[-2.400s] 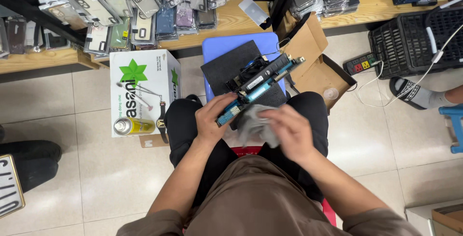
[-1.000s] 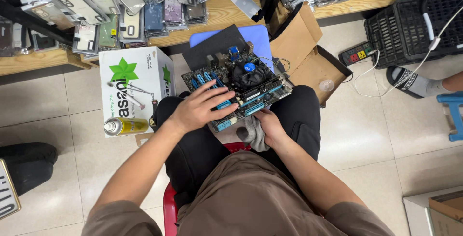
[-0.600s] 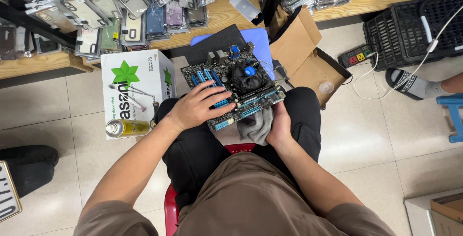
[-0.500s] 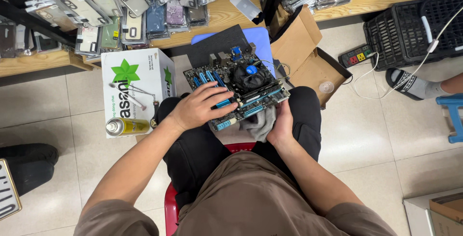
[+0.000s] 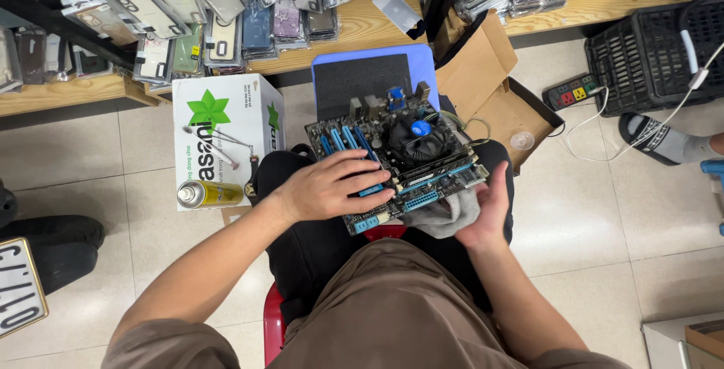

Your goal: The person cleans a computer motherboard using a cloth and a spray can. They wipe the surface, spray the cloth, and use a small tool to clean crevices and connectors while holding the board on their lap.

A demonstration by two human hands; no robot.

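In the head view, at the centre of the frame, we held a computer mainboard (image 5: 396,154) flat across our knees. Our left hand (image 5: 332,188) lay palm down on its near left part, fingers spread over the blue slots, pressing rather than gripping. Our right hand (image 5: 483,207) cupped the board's lower right edge from beneath with a grey cloth (image 5: 445,214) bunched between palm and board; whether the fingers closed under it we could not tell.

We judged the board stiff, fairly light and fragile, best held by its bare edges, away from the round cooler fan (image 5: 418,139) and the pins.

To the left stood a white carton (image 5: 226,131) with a yellow spray can (image 5: 207,193) lying against it. Behind the board sat a blue stool (image 5: 422,60), and an open cardboard box (image 5: 498,90) lay to the upper right.
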